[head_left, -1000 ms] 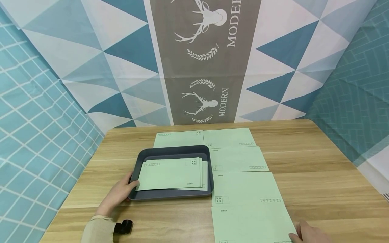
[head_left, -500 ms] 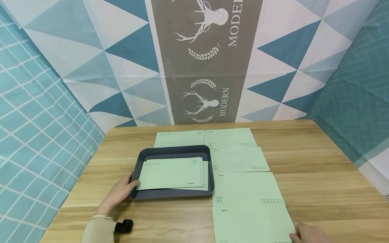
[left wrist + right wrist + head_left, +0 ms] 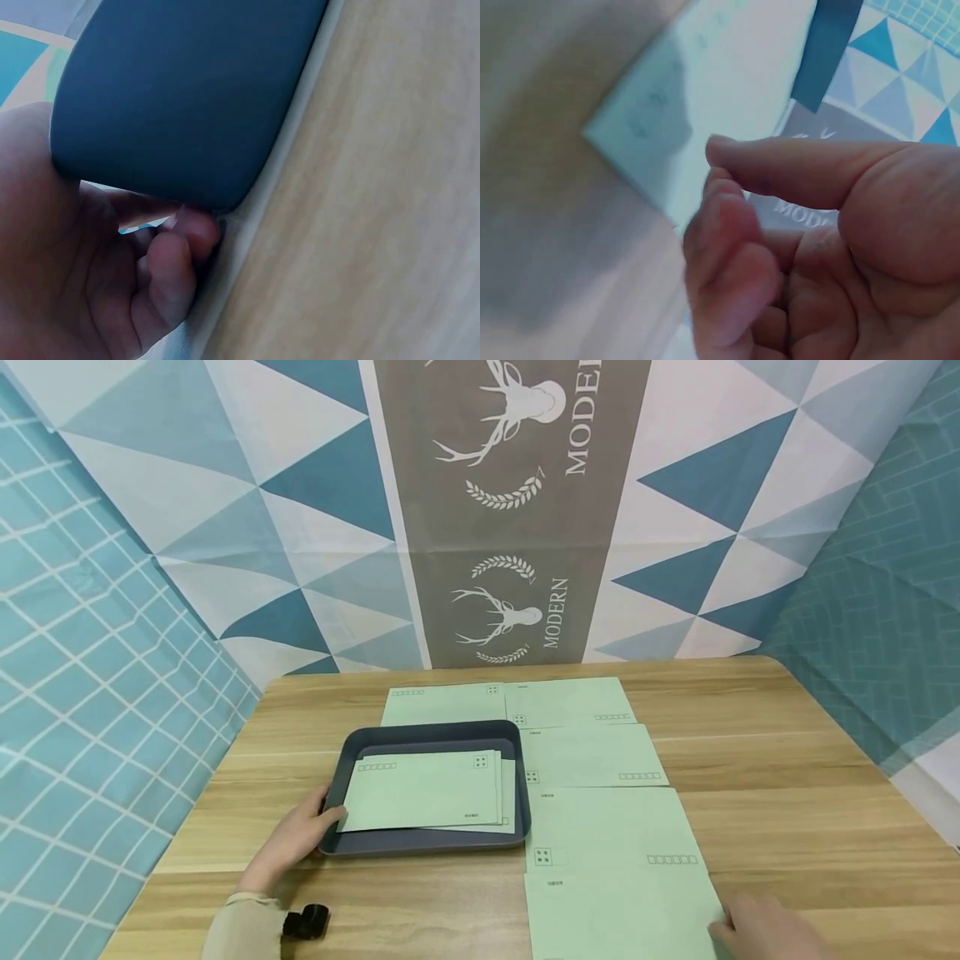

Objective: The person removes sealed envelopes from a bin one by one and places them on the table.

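Note:
My left hand (image 3: 300, 831) grips the left side of a dark grey tray (image 3: 420, 839), thumb at the rim. In the left wrist view its fingers (image 3: 172, 270) curl beneath the tray's edge. Several pale green envelopes (image 3: 420, 789) lie stacked in the tray. At the lower right, my right hand (image 3: 772, 931) is beside the edge of the nearest table envelope (image 3: 622, 914), partly out of frame and blurred. The right wrist view shows the right hand (image 3: 795, 247) loosely curled, thumb near its fingertips, with an envelope corner (image 3: 652, 135) beyond. Nothing is seen held in it.
More green envelopes (image 3: 600, 831) run in a column right of the tray, with another envelope (image 3: 442, 706) behind it. The wooden table (image 3: 787, 802) meets a patterned backdrop (image 3: 510, 527) at the back. A black wrist device (image 3: 307, 922) sits by the left sleeve.
My right hand has shifted slightly at the near envelope's edge and is now blurred. The left hand stays on the tray, which keeps its place.

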`<state>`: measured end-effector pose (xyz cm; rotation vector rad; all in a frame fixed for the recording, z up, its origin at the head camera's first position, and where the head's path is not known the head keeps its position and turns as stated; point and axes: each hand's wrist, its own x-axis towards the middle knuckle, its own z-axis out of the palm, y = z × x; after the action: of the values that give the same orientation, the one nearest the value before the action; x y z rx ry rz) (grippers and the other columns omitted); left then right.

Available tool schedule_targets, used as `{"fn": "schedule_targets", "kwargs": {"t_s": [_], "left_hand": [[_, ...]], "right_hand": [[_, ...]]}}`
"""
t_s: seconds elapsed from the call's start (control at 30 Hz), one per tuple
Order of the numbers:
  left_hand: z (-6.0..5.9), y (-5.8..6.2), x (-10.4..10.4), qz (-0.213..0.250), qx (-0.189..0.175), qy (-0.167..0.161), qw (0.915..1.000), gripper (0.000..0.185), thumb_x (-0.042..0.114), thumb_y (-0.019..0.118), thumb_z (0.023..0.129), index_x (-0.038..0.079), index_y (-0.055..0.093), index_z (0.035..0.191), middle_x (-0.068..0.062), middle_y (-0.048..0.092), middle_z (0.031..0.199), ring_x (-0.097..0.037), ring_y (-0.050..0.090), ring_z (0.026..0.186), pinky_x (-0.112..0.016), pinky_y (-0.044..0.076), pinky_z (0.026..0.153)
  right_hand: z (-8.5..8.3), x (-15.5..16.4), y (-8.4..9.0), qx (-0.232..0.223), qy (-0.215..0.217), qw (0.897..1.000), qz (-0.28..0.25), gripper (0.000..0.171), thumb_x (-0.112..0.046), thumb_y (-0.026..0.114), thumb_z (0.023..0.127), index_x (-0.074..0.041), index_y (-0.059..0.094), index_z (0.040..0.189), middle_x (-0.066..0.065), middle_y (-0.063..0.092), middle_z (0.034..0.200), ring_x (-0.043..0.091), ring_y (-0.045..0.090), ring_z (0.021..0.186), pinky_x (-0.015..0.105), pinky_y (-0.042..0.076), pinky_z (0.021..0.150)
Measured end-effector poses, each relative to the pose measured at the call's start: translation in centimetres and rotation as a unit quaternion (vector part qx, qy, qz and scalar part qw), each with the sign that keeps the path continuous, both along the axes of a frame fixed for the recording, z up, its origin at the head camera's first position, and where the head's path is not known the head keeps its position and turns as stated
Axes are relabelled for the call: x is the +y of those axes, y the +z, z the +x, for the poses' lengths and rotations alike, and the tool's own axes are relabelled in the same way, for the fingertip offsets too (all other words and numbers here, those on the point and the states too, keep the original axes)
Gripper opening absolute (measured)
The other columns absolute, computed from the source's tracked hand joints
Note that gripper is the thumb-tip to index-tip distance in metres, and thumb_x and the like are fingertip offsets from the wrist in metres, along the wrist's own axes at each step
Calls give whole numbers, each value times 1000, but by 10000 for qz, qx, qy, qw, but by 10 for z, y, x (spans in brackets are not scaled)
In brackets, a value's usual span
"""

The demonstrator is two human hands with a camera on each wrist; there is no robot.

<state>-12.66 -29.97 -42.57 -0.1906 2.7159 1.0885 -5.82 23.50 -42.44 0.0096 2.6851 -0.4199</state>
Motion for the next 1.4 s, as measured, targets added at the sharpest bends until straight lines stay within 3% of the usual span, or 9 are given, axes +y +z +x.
{"fn": "schedule_targets", "kwargs": {"t_s": [0.17,0.33,0.47,0.8,1.1,1.4], "left_hand": [[2,2,-3,80,1,-17,10000,62,33,45,94,-2,23,141,-31,39,131,-22,54,76,-32,46,50],[1,4,-2,55,-16,28,10000,62,32,45,94,0,23,142,-29,40,129,-19,52,65,-33,46,49],[0,3,0,1,8,9,10000,62,32,45,93,0,23,141,-29,40,130,-20,53,70,-32,46,50],[2,0,-2,158,-14,-13,9999,63,33,45,94,1,21,142,-30,39,131,-20,54,77,-33,46,50],[-1,3,0,177,15,-78,9998,59,31,45,93,2,25,141,-28,42,128,-19,52,70,-33,46,49],[0,1,0,82,-1,-74,9999,59,31,45,94,0,26,140,-29,43,128,-20,54,74,-32,46,50]], "right_hand": [[-13,-21,15,289,231,9991,194,18,-19,60,84,-10,55,69,-1,47,60,15,39,56,31,33,52],[-18,-48,25,1081,393,9933,142,21,-16,59,84,-13,51,65,-2,41,54,13,37,52,27,30,49],[-18,-68,31,1572,430,9866,-97,23,-14,59,83,-15,48,62,-4,39,52,11,36,50,24,29,47],[-30,-114,44,2041,639,9741,-734,27,-10,61,82,-15,47,59,-6,37,49,7,32,45,20,26,42],[-45,-141,47,2278,718,9643,-1145,25,-9,59,84,-14,49,62,-6,39,51,6,34,45,19,29,43],[-55,-175,47,2904,1054,9357,-1706,9,-4,56,82,-8,58,74,-7,44,58,3,37,48,17,33,44]]}}
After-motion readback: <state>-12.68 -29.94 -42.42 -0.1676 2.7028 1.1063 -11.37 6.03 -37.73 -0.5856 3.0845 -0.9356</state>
